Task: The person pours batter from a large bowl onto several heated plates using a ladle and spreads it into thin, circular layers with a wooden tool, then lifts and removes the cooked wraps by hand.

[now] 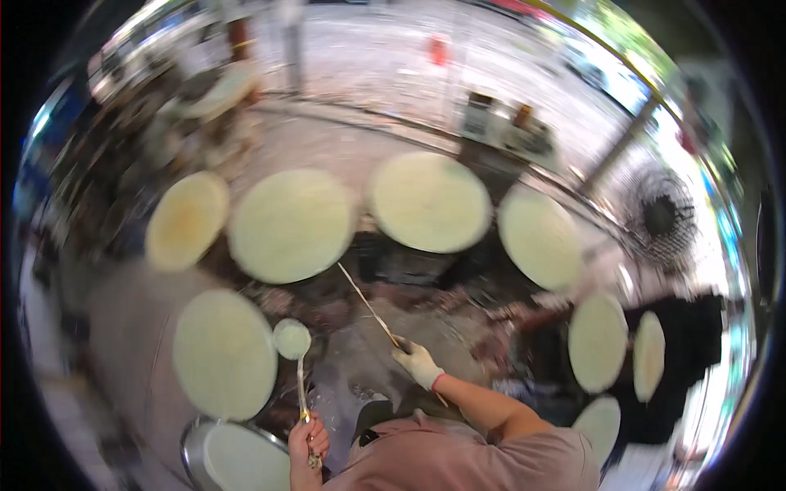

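My left hand (308, 439) is bare and wrapped round the handle of a ladle (292, 339), whose round bowl looks full of pale yellow-green batter. Just left of that bowl lies a large round griddle (224, 354) covered in the same pale colour. Below it, partly cut off by the lower edge, a metal-rimmed basin (190, 458) holds pale liquid. A white glove with a red cuff covers my right hand (416, 362), closed on a long thin stick (365, 303). The stick's far tip points up to the near edge of another pale-covered round griddle (292, 226).
More pale rounds curve about me: one with a browned middle (187, 221), one ahead (430, 202), one right of it (540, 239), and several smaller-looking ones (598, 342) at the right. A round fan (659, 214) stands far right. Small containers (503, 127) sit beyond. Motion blurs much.
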Available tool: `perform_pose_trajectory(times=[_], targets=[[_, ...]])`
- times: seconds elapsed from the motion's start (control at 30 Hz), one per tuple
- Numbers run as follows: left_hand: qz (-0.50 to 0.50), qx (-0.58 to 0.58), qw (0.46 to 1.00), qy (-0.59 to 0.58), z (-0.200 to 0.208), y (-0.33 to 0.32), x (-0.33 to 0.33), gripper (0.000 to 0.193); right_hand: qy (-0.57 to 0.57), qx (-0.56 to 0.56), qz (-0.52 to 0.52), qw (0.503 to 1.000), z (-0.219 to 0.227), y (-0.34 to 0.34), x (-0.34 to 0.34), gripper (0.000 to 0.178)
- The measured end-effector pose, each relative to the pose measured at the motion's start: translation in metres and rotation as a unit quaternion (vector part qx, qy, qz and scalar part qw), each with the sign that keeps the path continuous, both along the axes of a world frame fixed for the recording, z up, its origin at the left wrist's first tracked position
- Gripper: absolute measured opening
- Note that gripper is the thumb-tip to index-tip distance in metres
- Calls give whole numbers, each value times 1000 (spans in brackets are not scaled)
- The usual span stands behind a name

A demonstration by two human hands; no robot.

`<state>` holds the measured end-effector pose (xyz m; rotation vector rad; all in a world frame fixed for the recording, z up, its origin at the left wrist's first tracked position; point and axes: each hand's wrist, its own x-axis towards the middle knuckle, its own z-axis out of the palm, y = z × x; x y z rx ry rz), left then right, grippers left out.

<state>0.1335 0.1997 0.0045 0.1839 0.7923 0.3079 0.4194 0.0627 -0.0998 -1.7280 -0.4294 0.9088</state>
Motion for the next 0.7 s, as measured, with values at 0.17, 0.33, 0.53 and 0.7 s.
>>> perform_pose_trajectory(times=[0.17,0.33,0.53,0.7], targets=[[-172,-44,984,31,-8,-55,76,12,-23,-95,-239,966,-10,-153,66,43],[-322,-5,945,52,-24,-134,155,12,-63,-99,-578,807,-44,-367,97,28],[-374,-61,925,29,2,-261,252,15,-63,-206,-763,609,-90,-670,97,36],[-440,-48,896,27,30,-350,314,15,7,-118,-841,529,-109,-773,105,42]])
